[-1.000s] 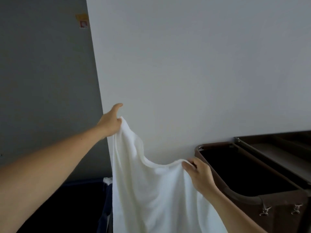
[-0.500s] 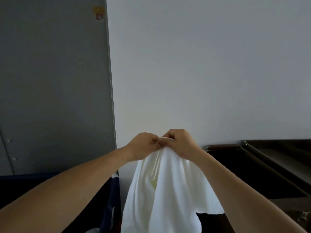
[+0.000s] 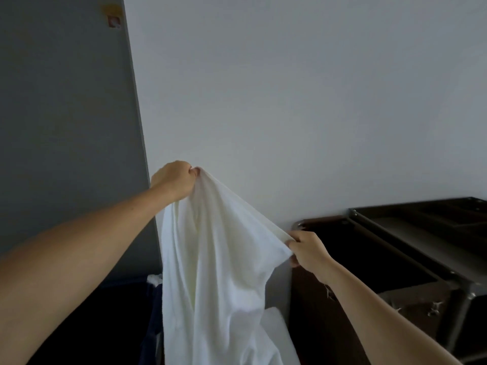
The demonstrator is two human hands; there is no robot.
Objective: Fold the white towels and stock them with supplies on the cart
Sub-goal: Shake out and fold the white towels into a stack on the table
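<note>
White, soft terry towel [image 3: 221, 259] hangs limp, light; my left hand [image 3: 172, 184] and right hand [image 3: 307, 250] pinch its top edge.

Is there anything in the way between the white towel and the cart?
Nothing visible is. The left hand and right hand hold the towel up in the air, and the cart stands right beside the right hand.

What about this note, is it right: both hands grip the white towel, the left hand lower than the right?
Wrong on height. The head view shows both hands gripping the white towel, but the left hand is higher than the right hand.
</note>
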